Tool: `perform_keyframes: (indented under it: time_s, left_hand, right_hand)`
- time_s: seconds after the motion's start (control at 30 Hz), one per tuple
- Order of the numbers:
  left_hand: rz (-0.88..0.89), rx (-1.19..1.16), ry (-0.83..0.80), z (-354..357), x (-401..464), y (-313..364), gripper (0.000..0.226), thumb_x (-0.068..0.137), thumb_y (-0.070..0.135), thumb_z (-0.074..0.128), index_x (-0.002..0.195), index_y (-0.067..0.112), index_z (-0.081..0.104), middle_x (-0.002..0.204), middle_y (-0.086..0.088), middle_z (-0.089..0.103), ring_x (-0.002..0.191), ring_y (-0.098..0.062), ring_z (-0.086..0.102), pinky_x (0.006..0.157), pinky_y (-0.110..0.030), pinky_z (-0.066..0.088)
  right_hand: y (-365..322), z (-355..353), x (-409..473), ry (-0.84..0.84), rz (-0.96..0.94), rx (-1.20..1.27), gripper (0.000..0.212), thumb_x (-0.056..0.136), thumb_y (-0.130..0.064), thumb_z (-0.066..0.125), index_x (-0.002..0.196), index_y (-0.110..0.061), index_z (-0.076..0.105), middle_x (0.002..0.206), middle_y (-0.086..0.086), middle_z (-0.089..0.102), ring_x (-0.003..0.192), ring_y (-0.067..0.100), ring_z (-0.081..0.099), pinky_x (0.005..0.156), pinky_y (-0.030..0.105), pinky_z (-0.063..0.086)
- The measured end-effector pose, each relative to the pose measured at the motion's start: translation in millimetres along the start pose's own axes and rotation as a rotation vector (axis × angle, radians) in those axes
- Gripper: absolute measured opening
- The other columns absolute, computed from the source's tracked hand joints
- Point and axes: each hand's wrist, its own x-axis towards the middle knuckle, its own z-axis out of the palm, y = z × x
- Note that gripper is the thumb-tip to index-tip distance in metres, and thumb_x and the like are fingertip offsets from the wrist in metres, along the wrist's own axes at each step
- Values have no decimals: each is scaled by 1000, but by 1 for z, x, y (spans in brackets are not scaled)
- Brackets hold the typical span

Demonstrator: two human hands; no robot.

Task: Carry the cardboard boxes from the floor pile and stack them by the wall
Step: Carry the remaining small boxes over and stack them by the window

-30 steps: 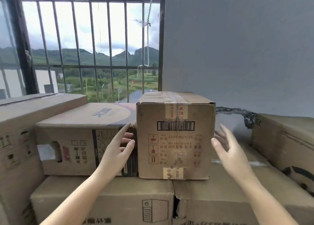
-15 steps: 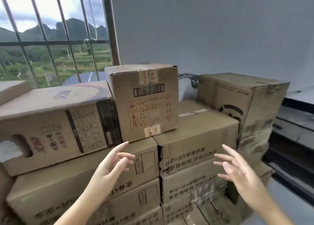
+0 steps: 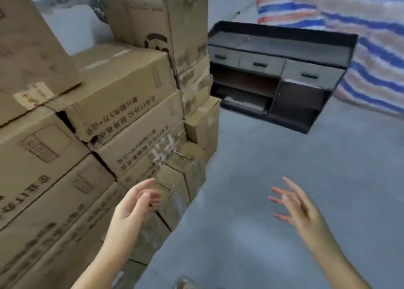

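Observation:
A tall stack of brown cardboard boxes (image 3: 122,87) fills the left half of the view, piled against the pale wall (image 3: 72,31). The box with the taped label (image 3: 28,55) sits on top at the upper left. My left hand (image 3: 135,203) hovers in front of the stack's lower corner, fingers loosely curled, holding nothing. My right hand (image 3: 295,205) is out over the grey floor, fingers spread, empty. Neither hand touches a box.
A dark low cabinet (image 3: 282,74) with three drawers stands at the back right, beside the stack. A red, white and blue striped tarp (image 3: 358,26) hangs behind it. Bare grey concrete floor (image 3: 273,153) stretches right of the boxes.
My view has swung right and down, away from the window. Both hands have left the taped box on top of the stack and dropped low, empty.

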Motion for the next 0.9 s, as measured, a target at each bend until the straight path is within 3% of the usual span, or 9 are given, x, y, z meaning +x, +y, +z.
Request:
perform_keyframes:
  time_s: [0.2,0.43,0.5,0.6,0.67,0.7,0.73,0.8,0.9]
  left_hand:
    - [-180,-35,-240,153,-72,-22,26,100,12,43,104,21,67,91,-7,73,87,-21,68,76,-31,51]
    - [-133,113,-749,308,-139,-22,31,97,0,44,100,20,68,91,2,73,80,-8,67,72,-20,55]
    - [-101,126,-853,347,-148,-14,32,97,-1,43,101,18,68,92,1,73,81,-10,67,73,-21,56]
    - [-54,142,-983,402,-157,-5,32,96,-3,43,101,17,67,91,0,73,79,-9,67,72,-20,56]
    - [-28,168,-1067,438,-161,-1,32,96,-3,43,100,17,67,90,-1,73,78,-9,68,70,-19,56]
    - [-16,180,-1110,455,-163,1,32,96,-4,43,100,17,67,89,-1,73,77,-9,68,70,-19,56]
    - [-6,191,-1152,472,-165,3,33,96,-5,42,100,16,67,89,-1,73,76,-9,68,69,-19,56]
    - [10,207,-1230,509,-170,8,32,95,-6,42,100,14,67,89,-2,73,75,-10,68,67,-18,56]
    - [45,226,-1350,568,-181,16,31,95,-5,44,100,14,68,89,-3,73,78,-14,68,69,-23,57]
  right_hand:
    - [35,-141,-123,248,217,-12,103,29,-90,67,117,-37,51,103,-13,70,93,7,69,69,24,58]
    - [50,-261,-236,610,286,16,102,26,-90,66,115,-41,54,100,-13,71,92,5,68,74,30,54]
    - [46,-282,-259,724,272,50,81,45,-77,72,115,-40,54,104,-9,71,93,5,68,75,32,57]
    - [48,-307,-288,920,280,84,34,84,-36,65,115,-41,53,112,-2,68,93,2,67,77,32,56]
    - [48,-319,-306,1035,311,102,30,91,-22,56,114,-42,51,114,-1,66,91,0,66,78,32,53]
    - [45,-323,-313,1084,326,130,30,87,-33,60,114,-42,52,113,-3,66,91,-1,66,77,32,53]
    - [42,-327,-317,1134,334,155,45,73,-55,68,114,-43,52,110,-7,68,91,-1,66,76,32,52]
    - [43,-335,-327,1244,354,182,91,34,-89,64,112,-44,54,102,-14,70,91,1,67,74,32,52]
    - [47,-351,-331,1427,345,185,100,23,-93,61,110,-44,56,98,-15,71,90,3,68,73,32,52]
